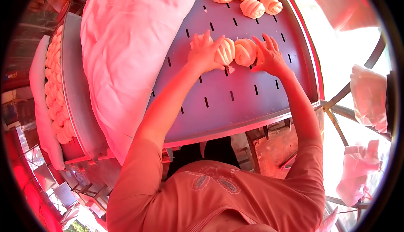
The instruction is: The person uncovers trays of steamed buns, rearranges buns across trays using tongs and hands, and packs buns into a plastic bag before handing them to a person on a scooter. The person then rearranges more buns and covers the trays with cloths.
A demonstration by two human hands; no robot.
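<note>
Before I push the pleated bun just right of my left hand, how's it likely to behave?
The pleated bun is probably soft and easily dented, given its puffy, dough-like folds. Its rounded sides suggest it might rock or roll on the slotted tray. Pushed toward your right hand, it would likely nudge the neighbouring bun, since they sit so close.

Over at one o'clock I see plump, twisted buns [225,52] — creamy pink, deeply ridged — sitting in a short row, side by side, the end ones partly hidden.
</note>
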